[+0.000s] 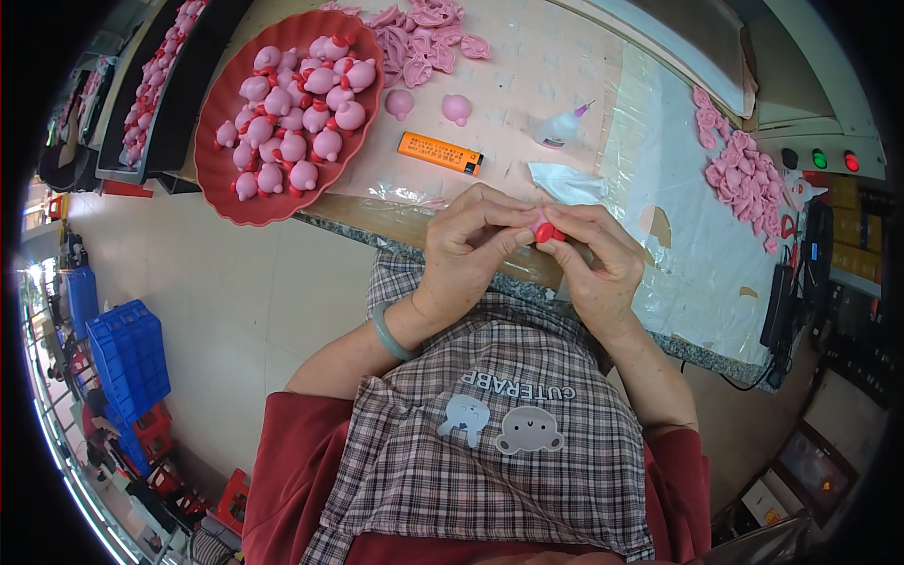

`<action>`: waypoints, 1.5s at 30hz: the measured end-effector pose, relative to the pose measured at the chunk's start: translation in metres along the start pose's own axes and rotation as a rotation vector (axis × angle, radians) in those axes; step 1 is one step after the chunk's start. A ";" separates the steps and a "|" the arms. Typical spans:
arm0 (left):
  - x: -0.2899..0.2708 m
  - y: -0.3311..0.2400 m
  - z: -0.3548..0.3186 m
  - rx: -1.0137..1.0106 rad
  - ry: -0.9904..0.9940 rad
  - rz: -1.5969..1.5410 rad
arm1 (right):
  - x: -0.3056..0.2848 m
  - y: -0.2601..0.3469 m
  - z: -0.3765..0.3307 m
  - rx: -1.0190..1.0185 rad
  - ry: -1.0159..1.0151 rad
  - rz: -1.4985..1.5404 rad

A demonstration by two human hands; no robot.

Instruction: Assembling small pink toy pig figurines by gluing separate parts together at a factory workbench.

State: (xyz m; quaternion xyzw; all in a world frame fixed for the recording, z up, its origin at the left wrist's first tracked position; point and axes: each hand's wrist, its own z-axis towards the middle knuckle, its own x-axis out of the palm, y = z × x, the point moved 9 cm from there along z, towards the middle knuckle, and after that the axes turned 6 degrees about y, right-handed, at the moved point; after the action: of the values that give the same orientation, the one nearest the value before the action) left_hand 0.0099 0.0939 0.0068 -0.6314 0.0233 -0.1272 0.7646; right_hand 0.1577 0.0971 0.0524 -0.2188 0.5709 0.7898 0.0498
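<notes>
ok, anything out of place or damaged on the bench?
The plastic sheet on the table looks torn, with brown patches showing through. An orange lighter lies among pink toy parts. Both hands pinch a small pink and red piece.

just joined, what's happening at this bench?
A seated person holds a small pink and red toy piece between both hands, left hand and right hand, fingertips pinched on it at the table edge. A red tray of finished pink toy figures sits to the person's left. An orange lighter, a small glue bottle and loose pink parts lie on the table.
</notes>
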 end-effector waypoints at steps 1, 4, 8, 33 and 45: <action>0.000 0.001 0.000 -0.004 0.005 0.007 | 0.000 -0.001 0.000 0.006 0.002 0.002; 0.000 0.002 0.000 0.011 0.005 0.006 | 0.000 -0.001 0.000 -0.007 -0.002 0.004; 0.001 0.002 0.000 0.001 0.008 0.001 | 0.000 -0.002 0.000 -0.003 0.005 0.005; 0.003 -0.002 0.003 0.007 0.024 -0.106 | -0.003 0.009 0.003 -0.024 0.019 -0.029; 0.011 -0.001 0.002 -0.037 0.095 -0.307 | -0.005 0.028 0.011 0.017 0.102 -0.129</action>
State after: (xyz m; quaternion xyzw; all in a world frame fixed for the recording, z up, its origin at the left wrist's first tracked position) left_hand 0.0211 0.0930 0.0095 -0.6350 -0.0350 -0.2719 0.7223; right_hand 0.1497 0.0981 0.0814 -0.2945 0.5643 0.7678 0.0732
